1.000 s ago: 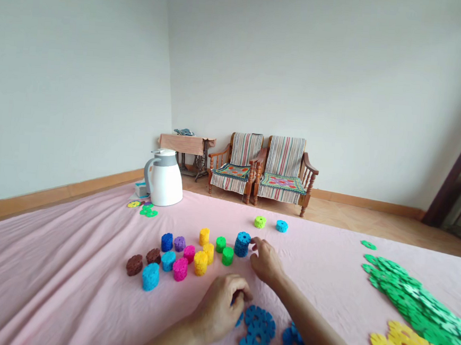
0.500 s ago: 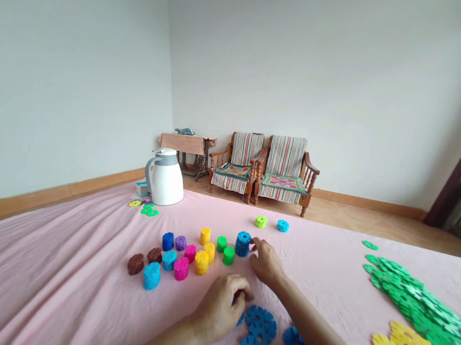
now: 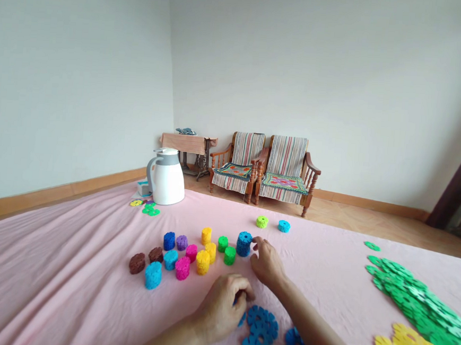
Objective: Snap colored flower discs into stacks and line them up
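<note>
Right hand (image 3: 268, 261), loosely open, is just beside the blue snowflake-disc stack (image 3: 244, 246) on pink cloth (image 3: 87, 267). Left hand (image 3: 223, 302) curls near loose blue discs (image 3: 259, 324); whether it pinches one, I cannot tell.

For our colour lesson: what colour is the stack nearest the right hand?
The stack is blue, seen best in the head view.

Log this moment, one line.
left hand: by loose blue discs, grip unclear | right hand: beside blue stack | beyond: white jug
</note>
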